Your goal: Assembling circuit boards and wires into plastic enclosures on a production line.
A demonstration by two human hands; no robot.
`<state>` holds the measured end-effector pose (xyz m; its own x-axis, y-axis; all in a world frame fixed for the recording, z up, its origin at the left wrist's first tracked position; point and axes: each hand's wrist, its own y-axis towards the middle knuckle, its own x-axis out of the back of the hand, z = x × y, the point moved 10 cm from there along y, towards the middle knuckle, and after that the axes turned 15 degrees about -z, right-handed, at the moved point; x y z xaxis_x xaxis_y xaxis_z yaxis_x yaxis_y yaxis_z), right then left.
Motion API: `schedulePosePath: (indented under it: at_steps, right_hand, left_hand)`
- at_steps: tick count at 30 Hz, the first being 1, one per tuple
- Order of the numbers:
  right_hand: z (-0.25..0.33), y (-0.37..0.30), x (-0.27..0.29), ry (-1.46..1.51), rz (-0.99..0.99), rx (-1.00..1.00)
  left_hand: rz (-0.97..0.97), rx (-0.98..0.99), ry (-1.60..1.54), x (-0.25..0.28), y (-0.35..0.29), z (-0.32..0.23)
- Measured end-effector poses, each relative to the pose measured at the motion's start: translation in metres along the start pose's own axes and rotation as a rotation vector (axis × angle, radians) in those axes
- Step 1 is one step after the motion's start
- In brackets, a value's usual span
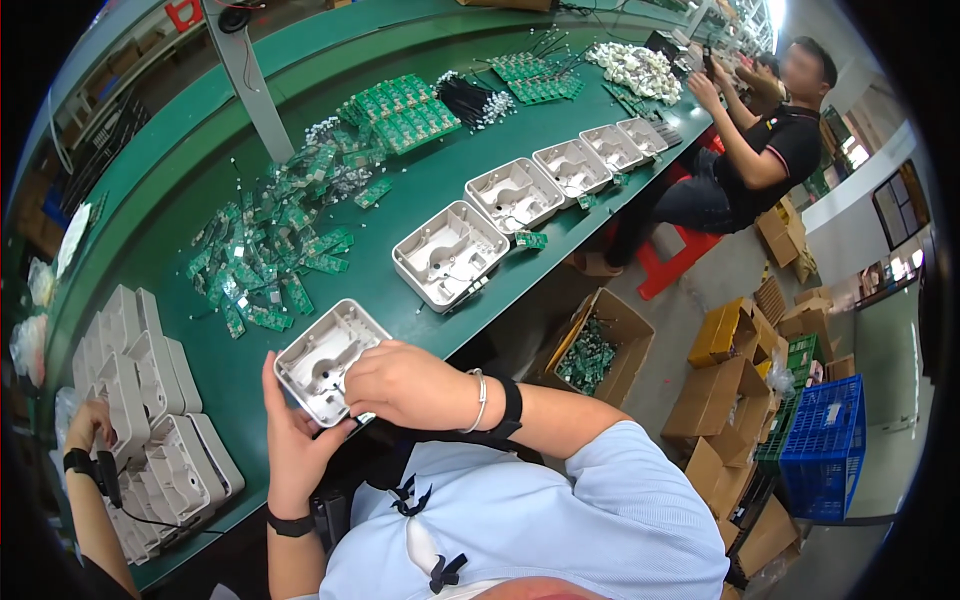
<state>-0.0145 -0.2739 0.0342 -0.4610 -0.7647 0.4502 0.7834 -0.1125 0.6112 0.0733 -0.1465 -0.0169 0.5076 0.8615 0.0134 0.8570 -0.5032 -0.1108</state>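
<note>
An open white plastic housing (318, 347) is tilted over the near edge of the green bench. My left hand (298, 440) grips it from its left and lower sides, thumb along the near wall. Over the right part of the housing, my right hand (405, 388) is closed, its fingertips down inside. Whatever those fingers pinch is hidden; a bit of green shows under the hand at the near wall. Dark small parts and moulded ribs are visible inside the housing. Beyond it, similar open housings (450, 256) stand in a row along the bench edge, with small green circuit boards (531, 240) beside them.
Loose wired circuit boards (265, 265) are heaped on the green bench (375, 265), with stacked boards (405, 112) behind. White housings (185, 460) are piled at left, where another person's hand (90, 425) reaches. A seated co-worker (765, 150) is far right. A carton of boards (625, 345) stands below.
</note>
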Motion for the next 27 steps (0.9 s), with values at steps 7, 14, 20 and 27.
schedulePosePath:
  at_steps: [7, 14, 20, 27]
  right_hand:
    - [-0.018, -0.001, 0.024, -0.252, 0.001, 0.04]
    - [-0.027, 0.001, 0.031, -0.363, -0.021, 0.029]
    - [-0.026, 0.003, 0.035, -0.392, 0.004, 0.061]
    - [-0.029, 0.001, 0.04, -0.413, 0.002, 0.049]
  left_hand:
    - [0.002, -0.092, 0.313, -0.008, 0.001, -0.014]
    - [0.041, -0.177, 0.392, 0.009, -0.011, -0.008]
    - [0.087, -0.249, 0.471, 0.01, -0.025, -0.02]
    - [0.163, -0.301, 0.507, 0.003, -0.028, -0.021]
